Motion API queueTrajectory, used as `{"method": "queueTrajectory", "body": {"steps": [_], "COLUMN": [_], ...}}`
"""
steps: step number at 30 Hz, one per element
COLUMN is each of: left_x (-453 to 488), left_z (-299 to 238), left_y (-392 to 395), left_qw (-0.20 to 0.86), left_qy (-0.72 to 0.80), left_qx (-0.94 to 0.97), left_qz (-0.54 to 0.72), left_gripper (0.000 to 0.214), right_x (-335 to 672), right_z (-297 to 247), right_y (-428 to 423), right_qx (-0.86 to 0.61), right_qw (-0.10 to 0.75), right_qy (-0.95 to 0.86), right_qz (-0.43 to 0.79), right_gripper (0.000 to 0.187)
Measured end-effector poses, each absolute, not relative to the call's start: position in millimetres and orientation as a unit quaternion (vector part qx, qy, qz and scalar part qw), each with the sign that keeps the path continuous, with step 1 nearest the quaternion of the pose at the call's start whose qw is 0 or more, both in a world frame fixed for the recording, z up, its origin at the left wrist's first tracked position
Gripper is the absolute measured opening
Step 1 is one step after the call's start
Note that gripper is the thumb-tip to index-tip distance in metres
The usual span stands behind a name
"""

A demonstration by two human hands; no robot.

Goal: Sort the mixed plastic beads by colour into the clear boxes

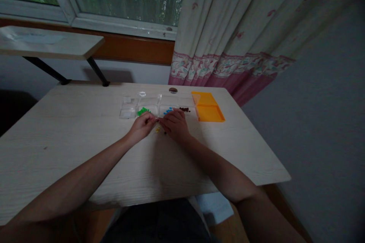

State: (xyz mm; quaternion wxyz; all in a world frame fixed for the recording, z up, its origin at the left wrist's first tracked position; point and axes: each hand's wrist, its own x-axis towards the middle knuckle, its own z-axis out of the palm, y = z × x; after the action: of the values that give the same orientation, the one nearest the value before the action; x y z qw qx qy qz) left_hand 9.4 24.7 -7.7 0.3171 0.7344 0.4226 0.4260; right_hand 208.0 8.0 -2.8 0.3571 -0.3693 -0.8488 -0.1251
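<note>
Forearms are stretched over pale wooden table [71, 140]; left hand [142, 126] and right hand [176, 124] are pinched closed; loose yellow beads [157, 130] beneath could be knocked away.

I've got wide bare table [57, 140] left of the left hand [142, 126] and right of the right hand [177, 124], plus the whole near strip up to the edge, so both flanks are open to pass. Straight ahead is blocked: the clear compartment box [151, 102] sits just beyond the fingertips with the orange tray [209, 111] just beside its right end, and small yellow bits [157, 130] lie on the wood between the two hands. The raised shelf [51, 41] overhangs the far left corner and the curtain [228, 45] hangs past the far right edge, both well apart from the hands.
</note>
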Motion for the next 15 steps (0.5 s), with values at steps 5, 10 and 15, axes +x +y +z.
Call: {"method": "queueTrajectory", "body": {"steps": [5,10,15], "left_x": [8.2,8.3,7.3], "left_z": [-8.2,-9.3,-7.0], "left_y": [26.8,27.8,28.5], "left_qw": [0.371,0.362,0.316], "left_qy": [0.436,0.431,0.426], "left_qx": [0.693,0.696,0.721], "left_qz": [0.439,0.446,0.446], "left_gripper": [0.034,0.033,0.034], "right_x": [203.7,202.0,201.0], "right_z": [2.8,2.2,1.0], "right_y": [7.6,8.3,7.1], "right_qx": [-0.379,-0.373,-0.382], "right_qw": [0.345,0.353,0.348], "right_qy": [-0.848,-0.843,-0.843], "right_qz": [-0.137,-0.156,-0.150], "right_gripper": [0.018,0.015,0.013]}}
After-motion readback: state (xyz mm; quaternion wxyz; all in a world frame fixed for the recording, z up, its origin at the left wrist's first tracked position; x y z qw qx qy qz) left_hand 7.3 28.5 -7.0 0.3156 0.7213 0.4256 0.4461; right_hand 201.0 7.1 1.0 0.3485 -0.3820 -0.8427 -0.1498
